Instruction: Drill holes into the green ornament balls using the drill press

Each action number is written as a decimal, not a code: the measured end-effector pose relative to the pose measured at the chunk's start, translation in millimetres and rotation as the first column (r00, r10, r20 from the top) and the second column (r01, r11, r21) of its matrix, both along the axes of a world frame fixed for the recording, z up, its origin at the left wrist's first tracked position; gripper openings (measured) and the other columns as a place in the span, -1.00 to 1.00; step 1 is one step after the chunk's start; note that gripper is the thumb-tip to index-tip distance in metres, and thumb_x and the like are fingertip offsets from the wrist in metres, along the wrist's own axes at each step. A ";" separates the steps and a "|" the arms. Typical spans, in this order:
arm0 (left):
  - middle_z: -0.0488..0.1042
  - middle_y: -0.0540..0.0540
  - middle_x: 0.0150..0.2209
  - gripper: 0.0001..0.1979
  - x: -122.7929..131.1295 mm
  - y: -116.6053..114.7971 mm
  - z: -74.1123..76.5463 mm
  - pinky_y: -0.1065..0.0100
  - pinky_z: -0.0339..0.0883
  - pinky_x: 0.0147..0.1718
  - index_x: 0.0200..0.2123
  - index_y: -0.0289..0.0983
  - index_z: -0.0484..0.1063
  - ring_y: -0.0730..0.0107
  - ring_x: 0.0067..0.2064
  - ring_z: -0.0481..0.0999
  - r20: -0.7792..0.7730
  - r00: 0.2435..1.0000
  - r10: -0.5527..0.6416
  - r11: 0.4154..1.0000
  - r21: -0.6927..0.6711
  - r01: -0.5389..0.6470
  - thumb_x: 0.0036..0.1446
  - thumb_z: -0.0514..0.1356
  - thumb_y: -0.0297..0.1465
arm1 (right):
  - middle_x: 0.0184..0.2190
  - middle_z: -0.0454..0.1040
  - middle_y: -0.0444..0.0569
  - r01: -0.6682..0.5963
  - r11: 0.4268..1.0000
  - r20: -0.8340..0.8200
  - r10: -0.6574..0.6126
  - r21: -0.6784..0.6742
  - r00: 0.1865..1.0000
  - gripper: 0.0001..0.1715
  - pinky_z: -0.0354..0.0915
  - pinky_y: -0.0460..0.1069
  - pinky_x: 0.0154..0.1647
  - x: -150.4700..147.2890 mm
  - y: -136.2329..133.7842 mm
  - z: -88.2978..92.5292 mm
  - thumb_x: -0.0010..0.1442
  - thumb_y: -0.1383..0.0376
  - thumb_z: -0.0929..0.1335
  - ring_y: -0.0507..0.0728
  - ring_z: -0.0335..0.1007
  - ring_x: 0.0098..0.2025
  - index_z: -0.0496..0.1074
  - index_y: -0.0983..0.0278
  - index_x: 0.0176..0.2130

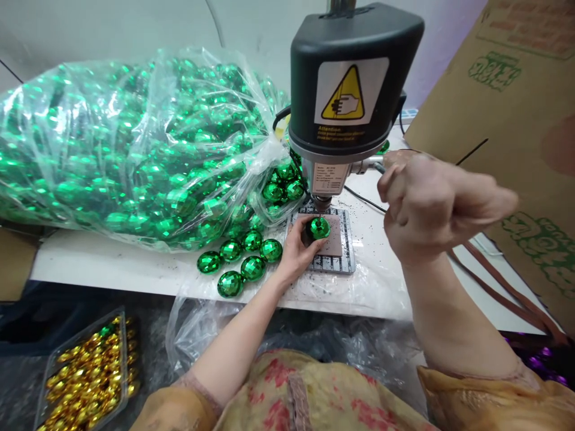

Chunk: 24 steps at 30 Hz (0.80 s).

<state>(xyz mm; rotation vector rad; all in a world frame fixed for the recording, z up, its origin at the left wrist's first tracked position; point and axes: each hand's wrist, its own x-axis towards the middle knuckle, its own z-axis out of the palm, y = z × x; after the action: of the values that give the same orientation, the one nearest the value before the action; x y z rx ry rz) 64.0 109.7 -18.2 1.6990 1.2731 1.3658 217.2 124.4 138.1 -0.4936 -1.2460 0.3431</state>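
Observation:
My left hand (300,246) holds a shiny green faceted ball (320,228) between thumb and fingers. The ball sits on the brown pad of the metal base plate (347,263), directly under the chuck of a small drill press (354,96), and the bit meets its top. Closed in a fist, my right hand (422,203) is raised at the machine's right side around its feed handle (372,163); the fingers hide the handle's end. Several loose green balls (253,268) lie on the white table left of my left hand.
A large clear plastic bag (135,149) full of green balls fills the table's left side. Cardboard boxes (503,149) stand at the right. Below the table, at lower left, is a clear tub (123,359) of gold balls. Dark shavings dot the white table (377,275).

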 end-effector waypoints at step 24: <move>0.49 -0.20 -0.06 -0.60 -89.7 -164.8 0.5 0.14 0.45 -0.10 -0.02 -0.17 0.40 0.13 -0.07 0.54 -0.536 0.609 0.584 0.776 0.588 -0.226 0.09 0.40 -0.46 | -0.72 -0.04 -0.21 -0.033 0.999 -0.007 0.034 0.031 0.999 -0.46 -0.08 0.00 -0.54 -3.1 17.9 43.6 0.30 0.37 0.30 -0.05 -0.01 -0.67 0.09 0.20 -0.65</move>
<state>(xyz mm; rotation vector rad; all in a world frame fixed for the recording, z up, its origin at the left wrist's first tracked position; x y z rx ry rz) -25.7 -55.1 -17.7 2.5418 1.9996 1.4057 214.2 142.4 181.6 -0.4448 -1.2519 0.3529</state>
